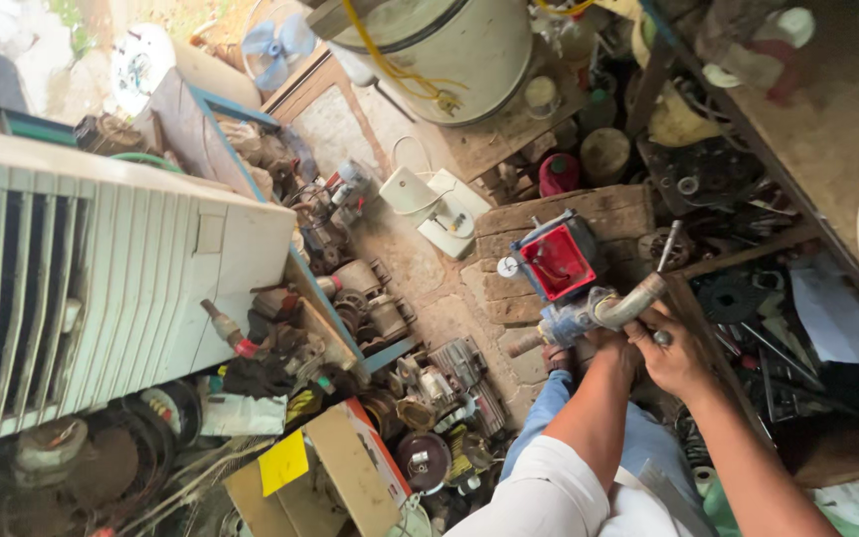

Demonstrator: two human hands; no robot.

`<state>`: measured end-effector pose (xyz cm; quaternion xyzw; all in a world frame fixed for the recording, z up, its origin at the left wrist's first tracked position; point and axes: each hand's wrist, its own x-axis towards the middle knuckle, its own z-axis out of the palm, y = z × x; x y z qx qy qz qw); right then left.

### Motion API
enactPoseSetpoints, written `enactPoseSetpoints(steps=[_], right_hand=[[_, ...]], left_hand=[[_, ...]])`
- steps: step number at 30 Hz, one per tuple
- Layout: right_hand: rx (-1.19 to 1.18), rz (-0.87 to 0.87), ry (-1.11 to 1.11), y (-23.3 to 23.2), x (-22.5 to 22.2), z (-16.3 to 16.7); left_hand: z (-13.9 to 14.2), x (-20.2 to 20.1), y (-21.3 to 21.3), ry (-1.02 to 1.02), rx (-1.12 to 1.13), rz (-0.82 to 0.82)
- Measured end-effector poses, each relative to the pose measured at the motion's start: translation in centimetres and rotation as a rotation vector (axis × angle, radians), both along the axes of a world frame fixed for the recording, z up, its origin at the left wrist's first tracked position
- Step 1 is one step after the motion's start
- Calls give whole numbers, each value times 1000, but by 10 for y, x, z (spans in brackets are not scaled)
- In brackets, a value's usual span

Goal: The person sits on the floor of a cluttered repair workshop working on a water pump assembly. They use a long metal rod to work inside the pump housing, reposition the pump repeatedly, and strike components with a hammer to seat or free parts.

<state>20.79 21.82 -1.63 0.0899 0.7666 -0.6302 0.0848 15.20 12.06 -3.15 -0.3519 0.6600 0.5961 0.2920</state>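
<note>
- Both forearms reach down from the bottom edge, over a white shirt and blue trousers
- Right hand (676, 356) is wrapped tight round a bent grey metal pipe (633, 301), a small bolt-like piece showing at its knuckles
- Left hand (616, 343) is mostly hidden behind the blue pump body (567, 323); it seems to press against it, but how far it closes I cannot tell
- Pump sits at the edge of a wooden block (589, 214), just beside a red open box (556, 261)
- Judgement: hold the pump body firm and turn the pipe squarely, so it does not twist off the block
- Room is tight: scrap parts (429, 398) lie left, a cluttered bench (748, 298) right, and a white slatted cooler (101, 288) stands well apart
</note>
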Motion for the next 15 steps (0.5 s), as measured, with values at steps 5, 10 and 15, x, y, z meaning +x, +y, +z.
enactPoseSetpoints(steps=[5, 10, 15], right_hand=[[94, -29, 35, 6, 7, -21], [155, -54, 93, 2, 17, -23], [179, -98, 79, -5, 17, 3]], left_hand=[[-18, 16, 11, -14, 65, -40], [-50, 74, -26, -152, 296, -16], [-52, 149, -152, -195, 307, 178]])
